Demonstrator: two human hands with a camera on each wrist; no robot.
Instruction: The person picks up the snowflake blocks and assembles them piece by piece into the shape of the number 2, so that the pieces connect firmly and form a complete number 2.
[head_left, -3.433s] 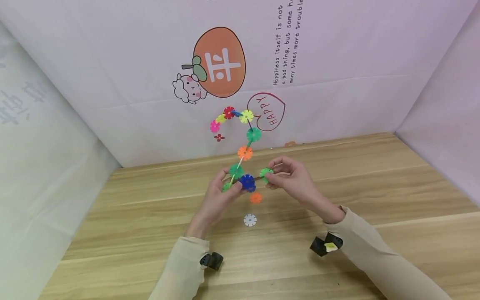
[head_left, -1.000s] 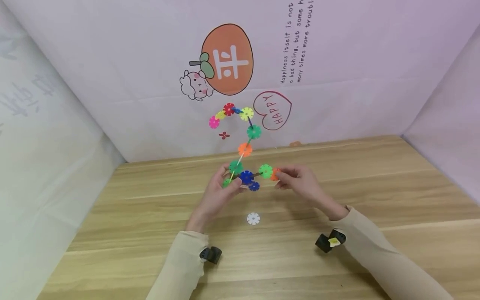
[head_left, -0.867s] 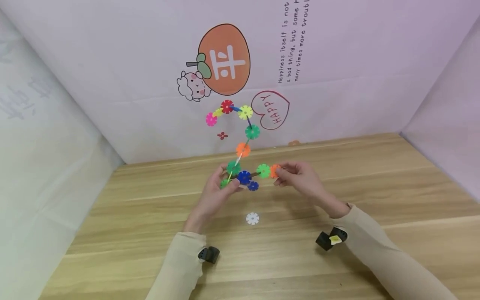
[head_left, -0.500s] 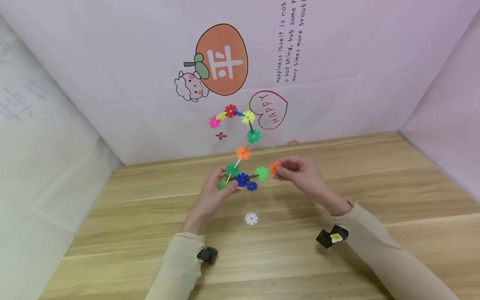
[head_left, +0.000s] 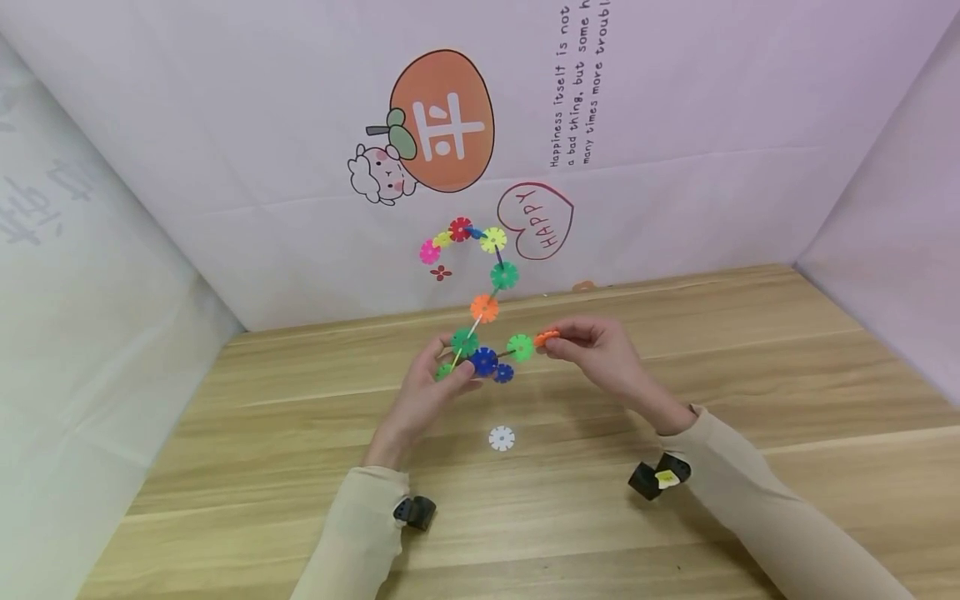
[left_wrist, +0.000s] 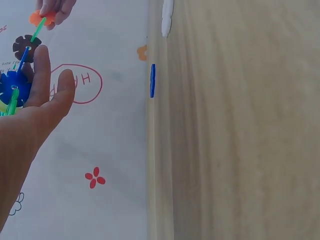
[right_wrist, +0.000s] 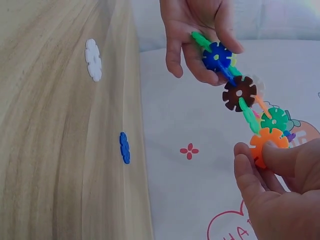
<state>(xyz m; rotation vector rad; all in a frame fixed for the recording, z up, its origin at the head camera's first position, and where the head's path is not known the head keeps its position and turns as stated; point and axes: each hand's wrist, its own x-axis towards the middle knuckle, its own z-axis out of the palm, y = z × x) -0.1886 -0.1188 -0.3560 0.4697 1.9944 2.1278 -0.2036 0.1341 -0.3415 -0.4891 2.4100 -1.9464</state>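
Note:
A chain of notched plastic discs (snowflake building pieces) curves up from my left hand (head_left: 431, 387) like a hook, with a pink disc (head_left: 430, 252) at its far end. My left hand holds the chain near a dark blue disc (head_left: 485, 361), the thumb lying on that disc. A brown disc (right_wrist: 239, 93) and a light green disc (head_left: 520, 347) follow on a branch toward my right hand (head_left: 600, 354). Between thumb and fingers, my right hand pinches an orange disc (right_wrist: 269, 146), turned nearly edge-on in the head view and meeting the green disc's edge.
A loose white disc (head_left: 502, 438) and a smaller-looking blue disc (head_left: 504, 372) lie on the wooden table (head_left: 300, 467). Behind the table rises a printed white cloth (head_left: 675, 100). Black wrist cameras (head_left: 415, 512) sit at both cuffs.
Earlier my right hand was at the light green disc and the orange disc lay on the table. Now that hand holds the orange disc, which has lately turned from face-on to nearly edge-on.

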